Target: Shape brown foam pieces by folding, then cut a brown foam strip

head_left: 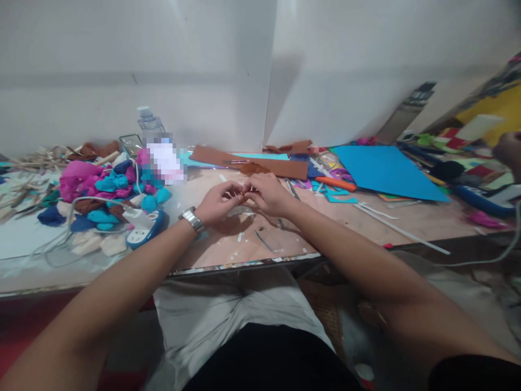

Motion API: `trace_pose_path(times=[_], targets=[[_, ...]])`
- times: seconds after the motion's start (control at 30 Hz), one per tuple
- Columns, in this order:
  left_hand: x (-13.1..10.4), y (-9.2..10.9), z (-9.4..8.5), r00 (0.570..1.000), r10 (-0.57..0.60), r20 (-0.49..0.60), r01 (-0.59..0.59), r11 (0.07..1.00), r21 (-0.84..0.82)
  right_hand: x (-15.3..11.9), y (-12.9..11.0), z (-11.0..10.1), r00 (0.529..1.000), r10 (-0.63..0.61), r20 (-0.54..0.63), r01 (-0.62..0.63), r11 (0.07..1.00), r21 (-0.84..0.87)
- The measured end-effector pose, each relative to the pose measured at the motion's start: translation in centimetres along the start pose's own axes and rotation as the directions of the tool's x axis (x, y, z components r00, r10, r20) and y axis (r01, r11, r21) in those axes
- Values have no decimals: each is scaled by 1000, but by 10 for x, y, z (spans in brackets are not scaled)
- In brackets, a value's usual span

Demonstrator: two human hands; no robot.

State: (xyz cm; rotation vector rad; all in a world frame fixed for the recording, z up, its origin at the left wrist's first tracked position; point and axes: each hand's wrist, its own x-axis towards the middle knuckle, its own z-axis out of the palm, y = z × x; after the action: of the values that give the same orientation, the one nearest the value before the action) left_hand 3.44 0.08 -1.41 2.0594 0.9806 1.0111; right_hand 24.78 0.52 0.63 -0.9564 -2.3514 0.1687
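My left hand (222, 202) and my right hand (269, 194) meet over the middle of the table, fingertips pinched close together. Between them is something small and dark, perhaps brown, mostly hidden by the fingers. A silver watch (191, 219) sits on my left wrist. Just beyond the fingers lie strips of brown paper (285, 168) and a crumpled brown piece (254, 169). To the right of my right hand rests an orange-handled cutter (336, 183), among blue paper scraps (340, 196).
Pink and blue crumpled paper (81, 182) is heaped at left, beside a blue-and-white power socket (142, 231) with a cable. A bottle (150, 120) stands behind. A blue sheet (391, 171) and white strips (407, 231) lie right. Another person's hand (510, 153) shows at the right edge.
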Motion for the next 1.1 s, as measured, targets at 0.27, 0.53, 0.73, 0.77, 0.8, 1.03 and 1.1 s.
trace_pose_path(times=[0.27, 0.53, 0.73, 0.77, 0.8, 1.03, 1.1], targets=[[2, -7, -2, 997, -73, -1, 73, 992, -99, -2, 5, -2, 993, -91, -77, 88, 995, -48], [3, 0, -6, 998, -14, -56, 9, 996, -88, -1, 5, -6, 986, -86, -145, 89, 996, 16], [3, 0, -8, 999, 13, -43, -16, 998, -64, -2, 2, -8, 985, -77, -153, 80, 997, 17], [3, -1, -8, 999, 17, -43, -19, 998, -63, -2, 2, -8, 985, -74, -154, 78, 997, 18], [3, -2, -8, 999, 20, -41, -23, 998, -61, -2, 1, -8, 985, -73, -157, 77, 997, 20], [3, -5, -7, 995, 92, -27, -92, 996, 2, -1, 1, -7, 986, -35, -163, 43, 998, 42], [3, -5, -6, 995, 101, -25, -101, 995, 23, -1, 1, -6, 985, -29, -169, 36, 998, 42]])
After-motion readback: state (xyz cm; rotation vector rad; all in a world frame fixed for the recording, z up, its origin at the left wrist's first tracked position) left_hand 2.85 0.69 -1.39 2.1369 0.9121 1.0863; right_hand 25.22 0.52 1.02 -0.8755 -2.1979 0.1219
